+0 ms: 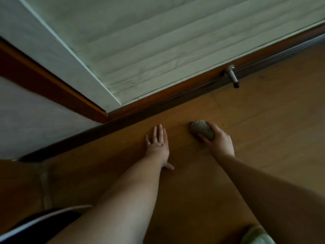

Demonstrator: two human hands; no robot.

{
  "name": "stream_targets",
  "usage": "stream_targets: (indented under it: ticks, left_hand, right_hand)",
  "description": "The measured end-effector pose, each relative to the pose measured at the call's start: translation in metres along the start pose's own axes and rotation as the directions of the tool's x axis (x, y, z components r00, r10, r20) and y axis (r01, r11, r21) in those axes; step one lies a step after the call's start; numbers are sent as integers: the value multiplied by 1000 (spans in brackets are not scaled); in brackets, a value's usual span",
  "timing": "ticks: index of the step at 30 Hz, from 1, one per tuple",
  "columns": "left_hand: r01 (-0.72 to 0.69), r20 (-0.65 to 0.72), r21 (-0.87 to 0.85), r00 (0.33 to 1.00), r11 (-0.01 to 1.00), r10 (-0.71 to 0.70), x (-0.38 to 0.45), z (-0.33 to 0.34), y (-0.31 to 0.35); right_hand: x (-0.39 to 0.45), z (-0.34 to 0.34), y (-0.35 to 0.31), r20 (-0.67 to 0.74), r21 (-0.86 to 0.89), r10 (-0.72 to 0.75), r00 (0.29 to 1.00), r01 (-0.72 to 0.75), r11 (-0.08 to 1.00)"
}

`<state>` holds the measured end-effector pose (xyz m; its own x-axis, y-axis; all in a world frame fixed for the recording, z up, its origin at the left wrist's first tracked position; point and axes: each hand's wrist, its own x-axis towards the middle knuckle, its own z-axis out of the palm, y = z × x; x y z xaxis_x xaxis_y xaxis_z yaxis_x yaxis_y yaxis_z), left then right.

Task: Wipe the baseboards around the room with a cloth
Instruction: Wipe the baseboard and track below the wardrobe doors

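A dark brown baseboard (175,95) runs along the foot of the white wall, from lower left to upper right. My right hand (219,140) grips a bunched grey-green cloth (201,129) on the wooden floor, a short way in front of the baseboard. My left hand (157,144) lies flat on the floor with straight fingers, left of the cloth and just short of the baseboard.
A metal door stopper (232,75) sticks out from the baseboard at the right. A wooden door frame (52,81) and a grey floor beyond it lie at the left. My knee (19,182) is at lower left, and a light slipper (256,235) at the bottom right.
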<state>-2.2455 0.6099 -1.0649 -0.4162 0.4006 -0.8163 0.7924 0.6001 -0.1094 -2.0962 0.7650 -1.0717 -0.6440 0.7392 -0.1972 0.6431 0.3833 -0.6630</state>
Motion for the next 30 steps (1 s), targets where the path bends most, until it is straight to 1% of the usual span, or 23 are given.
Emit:
stream_targets:
  ticks: [2,5,7,9,12,15,19,24,26,28,30]
  left_hand:
    - [4,0,0,1000,1000,-4,-5,-4,1]
    - [4,-61,13,998,1000,-3,-10,-5,3]
    - [-7,-59,13,998,1000,8,-14,-7,1]
    - [4,-46,31,999,1000,-2,-14,-7,0]
    - [26,-39,57,999,998,-24,-7,-4,4]
    - [28,-74,70,997,997,-23,-1,4,2]
    - [30,-48,91,999,995,-26,4,3,3]
    - [18,-14,73,1000,997,-17,7,4,0]
    - [12,-21,97,1000,995,-10,8,4,1]
    - [0,-35,120,999,993,4,7,3,3]
    - [-18,-51,115,998,993,24,4,4,3]
  right_hand:
    - [-6,-28,-25,-28,-48,30,999,-32,998]
    - [-8,-80,-57,-35,-95,-6,999,2,995]
    - [-4,-108,-71,-36,-97,-6,999,3,995]
    - [2,-118,-76,-57,-120,-17,998,10,993]
    - [8,-96,-72,-74,-105,13,997,-21,994]
    - [12,-56,-63,-92,-53,13,996,-18,998]
    - [8,-2,-47,-92,45,63,994,-59,997]
    - [16,43,-53,-22,108,-22,1000,24,994]
    - [25,58,-61,12,152,-79,997,76,986]
    - [35,70,-71,54,153,-146,988,137,979]
    - [48,74,-78,92,147,-182,979,168,975]
